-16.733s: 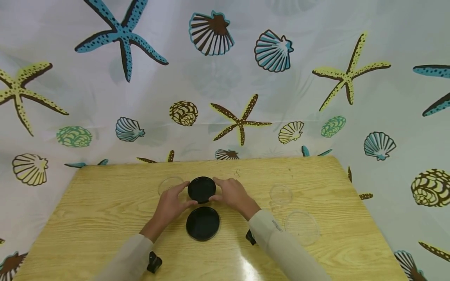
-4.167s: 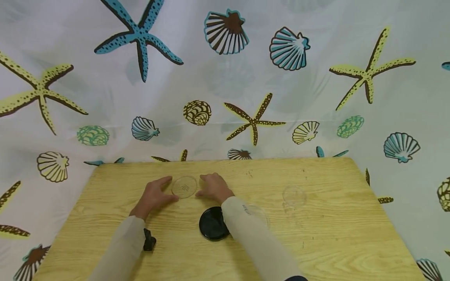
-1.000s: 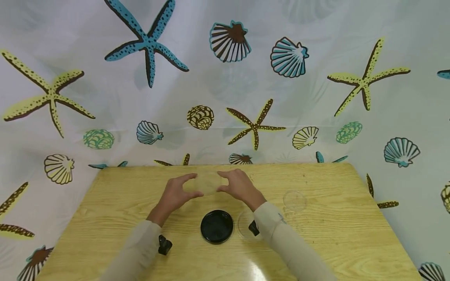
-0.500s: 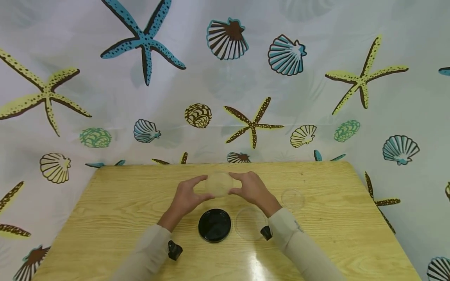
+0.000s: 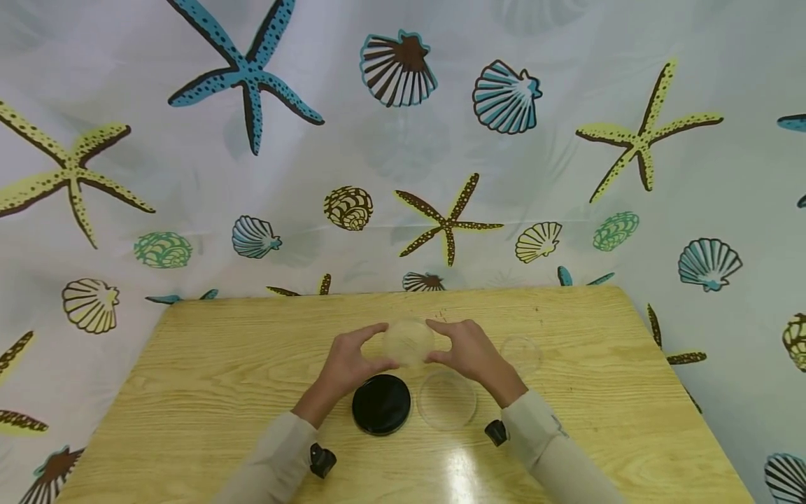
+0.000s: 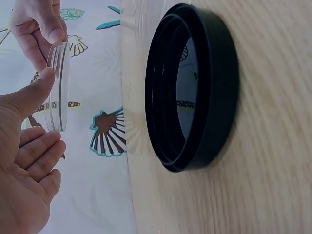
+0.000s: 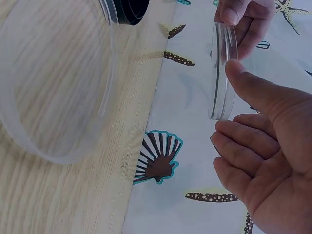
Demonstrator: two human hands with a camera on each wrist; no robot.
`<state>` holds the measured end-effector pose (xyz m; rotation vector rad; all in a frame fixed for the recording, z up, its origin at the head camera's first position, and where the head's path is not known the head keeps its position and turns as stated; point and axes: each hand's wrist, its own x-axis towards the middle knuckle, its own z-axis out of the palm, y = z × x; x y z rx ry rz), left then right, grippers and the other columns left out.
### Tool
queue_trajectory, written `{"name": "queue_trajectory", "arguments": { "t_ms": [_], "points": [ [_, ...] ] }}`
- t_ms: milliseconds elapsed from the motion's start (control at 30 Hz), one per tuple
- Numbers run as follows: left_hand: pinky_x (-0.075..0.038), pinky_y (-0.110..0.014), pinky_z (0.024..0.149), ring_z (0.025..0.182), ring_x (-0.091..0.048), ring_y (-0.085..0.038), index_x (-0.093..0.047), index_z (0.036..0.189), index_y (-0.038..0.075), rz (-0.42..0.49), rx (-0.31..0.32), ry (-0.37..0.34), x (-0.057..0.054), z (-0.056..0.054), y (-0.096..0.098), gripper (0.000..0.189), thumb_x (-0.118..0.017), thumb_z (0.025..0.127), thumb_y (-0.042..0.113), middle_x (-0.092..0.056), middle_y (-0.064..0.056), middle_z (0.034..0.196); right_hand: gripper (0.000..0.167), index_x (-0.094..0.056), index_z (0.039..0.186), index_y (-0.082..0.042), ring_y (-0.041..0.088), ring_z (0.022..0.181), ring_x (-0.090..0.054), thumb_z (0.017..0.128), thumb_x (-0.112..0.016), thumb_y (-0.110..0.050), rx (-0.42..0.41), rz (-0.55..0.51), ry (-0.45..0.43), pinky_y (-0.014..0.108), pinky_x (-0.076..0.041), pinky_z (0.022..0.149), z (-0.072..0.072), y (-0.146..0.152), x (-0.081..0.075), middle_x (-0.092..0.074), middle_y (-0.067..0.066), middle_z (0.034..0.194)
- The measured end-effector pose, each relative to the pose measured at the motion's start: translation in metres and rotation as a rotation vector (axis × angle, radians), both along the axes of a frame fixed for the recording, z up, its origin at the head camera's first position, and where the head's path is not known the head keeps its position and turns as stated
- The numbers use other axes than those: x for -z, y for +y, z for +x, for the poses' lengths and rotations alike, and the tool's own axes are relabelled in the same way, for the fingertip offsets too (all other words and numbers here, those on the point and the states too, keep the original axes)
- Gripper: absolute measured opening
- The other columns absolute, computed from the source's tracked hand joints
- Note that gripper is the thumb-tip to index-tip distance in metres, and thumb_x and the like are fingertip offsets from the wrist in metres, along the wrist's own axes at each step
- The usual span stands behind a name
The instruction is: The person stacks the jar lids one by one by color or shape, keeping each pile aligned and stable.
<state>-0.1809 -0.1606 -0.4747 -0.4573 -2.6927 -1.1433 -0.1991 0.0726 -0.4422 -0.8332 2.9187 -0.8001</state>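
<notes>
Between both hands a clear, shallow round plastic lid (image 5: 408, 341) is held up over the table. My left hand (image 5: 348, 358) pinches its left edge with thumb and fingertips, and my right hand (image 5: 471, 350) pinches the opposite edge. Seen edge-on in the left wrist view, the lid (image 6: 58, 87) shows a ridged rim. A black round dish (image 5: 381, 404) sits on the table just below the left hand; its raised wall (image 6: 219, 87) and glossy floor show up close. Right of it lies a larger clear round lid (image 5: 447, 400), rim upward in the right wrist view.
A smaller clear disc (image 5: 520, 355) lies farther right, partly behind the right hand. The wooden table (image 5: 220, 392) ends at a white curtain (image 5: 403, 140) printed with shells and starfish. Black wrist cameras (image 5: 322, 460) hang under both sleeves.
The clear lid, flat on the table 4.2 s ago, is lifted and has moved right. The smaller black dish held earlier is out of sight. The larger clear lid now lies beside the black dish.
</notes>
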Motion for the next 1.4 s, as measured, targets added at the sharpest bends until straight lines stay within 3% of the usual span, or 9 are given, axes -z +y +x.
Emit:
{"name": "queue_trajectory", "arguments": {
  "t_ms": [200, 433, 567, 667, 800, 867, 1100, 1267, 1400],
  "points": [
    [-0.052, -0.045, 0.094, 0.115, -0.061, -0.028, -0.062, 0.126, 0.008, -0.012, 0.029, 0.002, 0.004, 0.004, 0.007, 0.066, -0.085, 0.068, 0.031, -0.064, -0.01, 0.125, 0.062, -0.058, 0.131, -0.007, 0.027, 0.082, -0.068, 0.077, -0.078, -0.031, -0.012, -0.008, 0.016, 0.04, -0.056, 0.081, 0.006, 0.009, 0.002, -0.072, 0.016, 0.102],
    [-0.052, -0.046, 0.093, 0.116, -0.061, -0.028, -0.062, 0.127, 0.009, -0.02, 0.05, -0.031, 0.006, 0.011, 0.016, 0.064, -0.084, 0.07, 0.028, -0.065, -0.01, 0.125, 0.063, -0.058, 0.131, -0.007, 0.03, 0.094, -0.068, 0.076, -0.079, -0.029, 0.007, -0.023, -0.036, 0.042, -0.055, 0.083, 0.013, 0.018, 0.006, -0.068, 0.016, 0.114],
    [-0.051, -0.046, 0.094, 0.116, -0.06, -0.028, -0.061, 0.128, 0.008, -0.038, 0.073, -0.044, 0.009, 0.016, 0.022, 0.064, -0.083, 0.071, 0.028, -0.064, -0.01, 0.125, 0.064, -0.056, 0.133, -0.007, 0.024, 0.081, -0.068, 0.077, -0.078, -0.027, 0.005, -0.02, -0.067, 0.042, -0.055, 0.083, 0.02, 0.025, 0.009, -0.069, 0.018, 0.11],
    [-0.051, -0.045, 0.095, 0.117, -0.06, -0.028, -0.06, 0.129, 0.009, -0.049, 0.089, -0.054, 0.013, 0.018, 0.026, 0.065, -0.082, 0.071, 0.031, -0.064, -0.009, 0.126, 0.065, -0.054, 0.135, -0.007, 0.011, 0.058, -0.057, 0.078, -0.077, -0.028, 0.004, -0.005, -0.087, 0.036, -0.054, 0.075, 0.025, 0.03, 0.009, -0.071, 0.013, 0.086],
    [-0.051, -0.046, 0.095, 0.117, -0.06, -0.029, -0.06, 0.128, 0.009, -0.05, 0.106, -0.057, 0.018, 0.021, 0.031, 0.065, -0.083, 0.071, 0.031, -0.064, -0.009, 0.125, 0.066, -0.053, 0.136, -0.008, 0.004, 0.051, -0.045, 0.078, -0.077, -0.03, 0.004, 0.006, -0.11, 0.031, -0.05, 0.069, 0.029, 0.036, 0.014, -0.067, 0.01, 0.074],
    [-0.051, -0.046, 0.094, 0.116, -0.06, -0.03, -0.061, 0.128, 0.009, -0.047, 0.114, -0.06, 0.019, 0.023, 0.034, 0.065, -0.083, 0.071, 0.03, -0.064, -0.009, 0.125, 0.067, -0.054, 0.135, -0.008, 0.003, 0.053, -0.047, 0.077, -0.078, -0.031, 0.009, 0.004, -0.117, 0.031, -0.051, 0.069, 0.031, 0.039, 0.017, -0.069, 0.013, 0.081],
    [-0.051, -0.046, 0.094, 0.117, -0.06, -0.031, -0.058, 0.13, 0.007, -0.087, 0.161, -0.115, 0.024, 0.03, 0.042, 0.066, -0.081, 0.074, 0.032, -0.062, -0.012, 0.127, 0.069, -0.053, 0.136, -0.007, 0.004, 0.043, -0.022, 0.076, -0.079, -0.03, 0.029, 0.015, -0.167, 0.021, -0.039, 0.055, 0.041, 0.046, 0.026, -0.045, -0.004, 0.046],
    [-0.049, -0.049, 0.096, 0.119, -0.057, -0.033, -0.056, 0.132, 0.01, -0.128, 0.184, -0.158, 0.025, 0.034, 0.045, 0.066, -0.079, 0.075, 0.036, -0.06, -0.011, 0.13, 0.071, -0.054, 0.134, -0.005, 0.002, 0.044, -0.025, 0.074, -0.08, -0.032, 0.03, 0.027, -0.145, 0.025, -0.045, 0.062, 0.046, 0.049, 0.032, -0.049, -0.005, 0.05],
    [-0.048, -0.05, 0.097, 0.12, -0.057, -0.033, -0.057, 0.132, 0.01, -0.139, 0.194, -0.175, 0.028, 0.035, 0.047, 0.066, -0.079, 0.075, 0.036, -0.061, -0.011, 0.13, 0.071, -0.056, 0.132, -0.005, 0.003, 0.048, -0.029, 0.071, -0.082, -0.032, 0.038, 0.039, -0.132, 0.026, -0.046, 0.064, 0.048, 0.051, 0.036, -0.066, 0.008, 0.069]
  ]
}}
